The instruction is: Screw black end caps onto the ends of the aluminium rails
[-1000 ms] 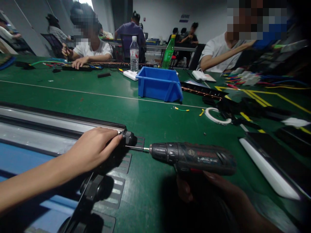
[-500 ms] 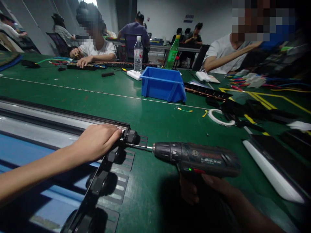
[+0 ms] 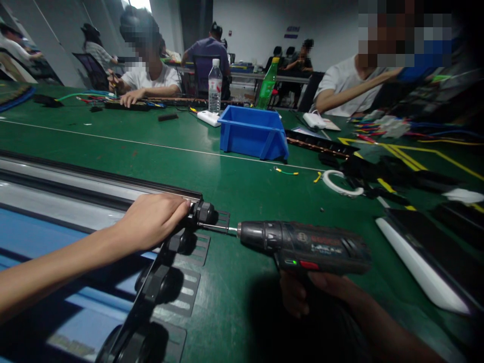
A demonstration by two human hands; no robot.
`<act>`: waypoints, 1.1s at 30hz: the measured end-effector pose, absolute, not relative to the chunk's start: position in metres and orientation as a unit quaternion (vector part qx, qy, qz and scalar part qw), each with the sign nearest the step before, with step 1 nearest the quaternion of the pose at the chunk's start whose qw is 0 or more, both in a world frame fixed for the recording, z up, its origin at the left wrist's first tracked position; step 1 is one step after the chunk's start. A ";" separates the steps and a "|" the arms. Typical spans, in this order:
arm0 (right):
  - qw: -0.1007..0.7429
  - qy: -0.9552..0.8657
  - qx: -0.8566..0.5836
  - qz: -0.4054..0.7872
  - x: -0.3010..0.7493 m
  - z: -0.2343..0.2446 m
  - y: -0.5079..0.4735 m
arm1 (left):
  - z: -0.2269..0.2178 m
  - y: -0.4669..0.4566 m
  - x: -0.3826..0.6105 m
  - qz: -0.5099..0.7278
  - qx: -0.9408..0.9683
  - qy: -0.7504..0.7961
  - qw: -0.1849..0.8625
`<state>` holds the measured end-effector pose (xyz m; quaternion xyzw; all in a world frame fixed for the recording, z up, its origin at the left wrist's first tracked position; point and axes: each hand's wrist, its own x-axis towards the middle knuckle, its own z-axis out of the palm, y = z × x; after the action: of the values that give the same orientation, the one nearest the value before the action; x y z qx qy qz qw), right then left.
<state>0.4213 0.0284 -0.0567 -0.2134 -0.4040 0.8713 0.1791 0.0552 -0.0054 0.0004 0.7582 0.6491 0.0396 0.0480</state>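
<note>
My right hand (image 3: 328, 292) is wrapped round the grip of a black cordless drill (image 3: 302, 242), its green light lit. The drill lies level, and its long thin bit (image 3: 217, 228) reaches left to the end plate of a long metal housing (image 3: 75, 194). Against the top corner of that end presses my left hand (image 3: 157, 219), fingers bent over it; the fingertips are partly hidden. Black cable glands (image 3: 157, 283) stand in a row along the end plate, with flat slotted tabs (image 3: 185, 292) jutting out beside them. The screw at the bit's tip is too small to make out.
A blue bin (image 3: 253, 132) stands mid-table, with a water bottle (image 3: 215, 86) and green bottle (image 3: 268, 83) behind. A white cable coil (image 3: 342, 182) and a black-and-white device (image 3: 427, 262) lie to the right. Co-workers sit across the table.
Both hands and the drill hold nearly the same place; the drill's rear end has shifted very slightly left. Across the table, a co-worker's hand at the left has risen a little.
</note>
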 end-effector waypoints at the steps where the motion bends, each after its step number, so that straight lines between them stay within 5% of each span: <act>1: 0.180 -0.397 -0.219 0.873 0.421 -0.056 0.027 | 0.000 -0.005 0.055 0.038 0.758 0.649 0.047; 33: 0.166 -0.376 -0.226 0.883 0.416 -0.055 0.028 | 0.000 -0.004 0.057 0.031 0.746 0.663 0.046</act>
<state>0.4161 0.0277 -0.0552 -0.2258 -0.3756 0.8835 0.1658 0.0569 -0.0043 -0.0005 0.7461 0.6635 0.0309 0.0461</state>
